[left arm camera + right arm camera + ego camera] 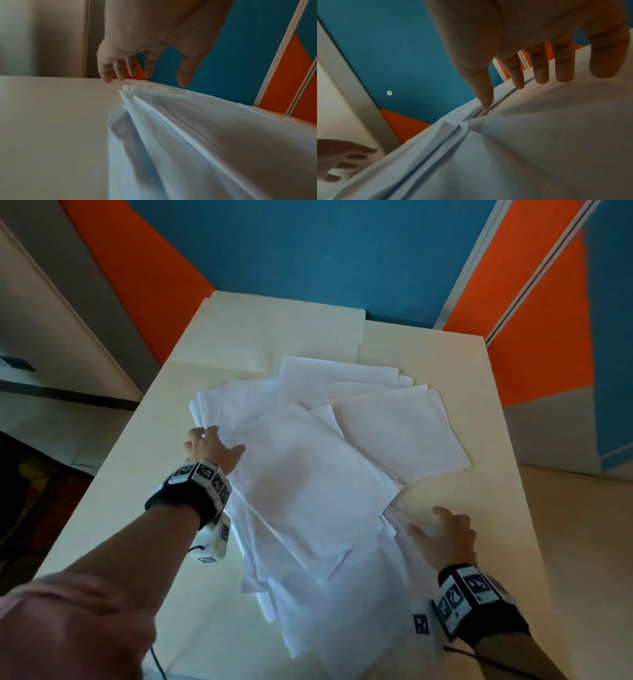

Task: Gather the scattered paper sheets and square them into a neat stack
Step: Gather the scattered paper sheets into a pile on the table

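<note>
Several white paper sheets (308, 481) lie fanned in a loose overlapping pile across the middle of the cream table (113, 508). My left hand (212, 448) is at the pile's left edge, fingers straight and spread, thumb lying on the top sheet. In the left wrist view the sheet edges (171, 128) run away under the left hand (145, 67), whose fingertips hover just above them. My right hand (445, 535) is at the pile's right edge with fingers spread. In the right wrist view the right hand's thumb tip (485, 100) touches the papers' edges (450, 135).
Cream boards (274, 337) lie flat at the table's far end behind the papers. Blue and orange wall panels (308, 251) stand right behind the table. Floor drops off on both sides; the right table edge (513, 474) runs close to my right hand.
</note>
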Motion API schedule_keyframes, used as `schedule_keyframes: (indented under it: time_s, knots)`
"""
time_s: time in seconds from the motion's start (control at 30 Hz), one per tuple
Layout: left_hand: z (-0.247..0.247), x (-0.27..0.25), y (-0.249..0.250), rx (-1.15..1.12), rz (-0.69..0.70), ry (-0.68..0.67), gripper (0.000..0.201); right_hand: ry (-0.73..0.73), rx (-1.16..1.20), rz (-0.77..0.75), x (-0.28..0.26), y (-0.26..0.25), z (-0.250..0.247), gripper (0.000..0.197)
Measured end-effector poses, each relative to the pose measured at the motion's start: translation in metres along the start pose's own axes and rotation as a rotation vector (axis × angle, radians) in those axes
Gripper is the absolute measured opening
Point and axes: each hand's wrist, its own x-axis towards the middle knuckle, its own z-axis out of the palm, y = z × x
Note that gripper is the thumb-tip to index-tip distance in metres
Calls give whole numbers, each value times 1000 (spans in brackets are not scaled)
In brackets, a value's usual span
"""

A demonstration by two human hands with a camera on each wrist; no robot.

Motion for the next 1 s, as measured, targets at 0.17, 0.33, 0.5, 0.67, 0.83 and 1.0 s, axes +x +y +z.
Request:
schedule_keyframes:
  time_s: [0.17, 0.33, 0.5, 0.67, 0.83, 1.0]
  knots:
    - [-5, 66, 20, 277, 150, -108, 79, 55, 113, 231, -31, 20, 12, 79]
    - [-9, 113, 37, 352, 246, -130, 80, 109, 200, 464, -62, 27, 33, 98]
    - [-7, 142, 44, 367, 267, -190, 100, 118, 289, 491, -69, 14, 59, 100]
    - [-5, 148, 41, 371, 333, -250, 77, 198, 394, 363, -37, -14, 62, 82]
    - [-12, 139, 43, 373, 333, -232, 59, 296, 316, 312, -15, -20, 45, 75]
    - [-11, 126, 28, 217, 216, -222, 77, 281, 348, 486, -44, 6, 39, 72]
